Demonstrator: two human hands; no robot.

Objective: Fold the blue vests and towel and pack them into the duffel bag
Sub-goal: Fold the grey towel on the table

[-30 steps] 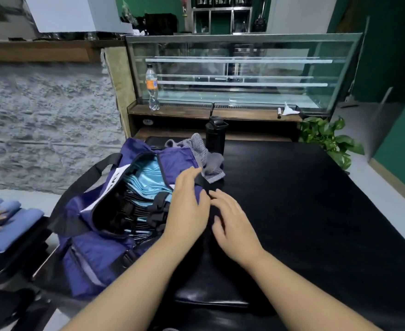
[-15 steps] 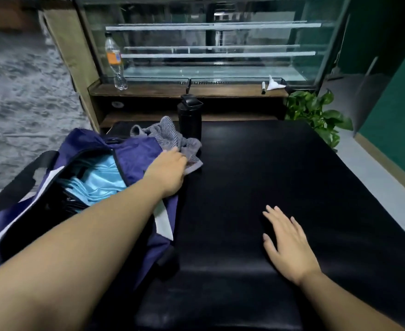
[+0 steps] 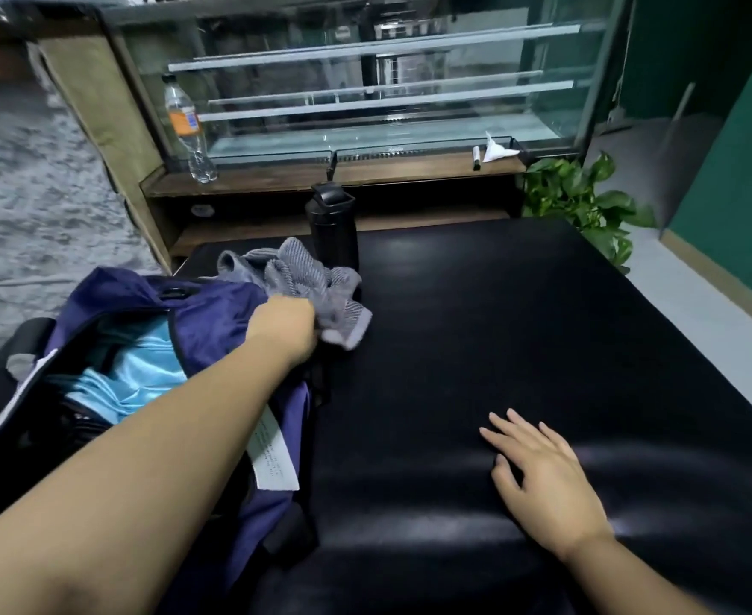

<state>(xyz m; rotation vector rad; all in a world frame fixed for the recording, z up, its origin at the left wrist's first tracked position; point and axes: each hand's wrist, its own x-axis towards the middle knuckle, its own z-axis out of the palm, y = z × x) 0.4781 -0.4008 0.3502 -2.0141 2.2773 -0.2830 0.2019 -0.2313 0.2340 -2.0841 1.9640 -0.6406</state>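
Bag (image 3: 214, 312) sits at left edge of table (image 3: 498, 330), unzipped, mouth open; light-blue vests (image 3: 139, 370) already inside, look folded and stacked, count can't tell; white tag (image 3: 272, 454) hangs off bag's side. So vest part looks done, as far as shown.

L hand (image 3: 283, 326) reaches over bag, fingers curled into the grey towel (image 3: 303, 281) w/ a bunched grip at its near edge; towel is crumpled, not folded, lying on table touching bag's far end, just beside black flask (image 3: 333, 228).

R hand (image 3: 543, 477) lies flat on bare table, fingers straight and spread, holding nothing, well apart from towel.

Left to do, my guess: spread towel on the bare table, fold it, put it in on top of vests; zip maybe. Roughly last item.
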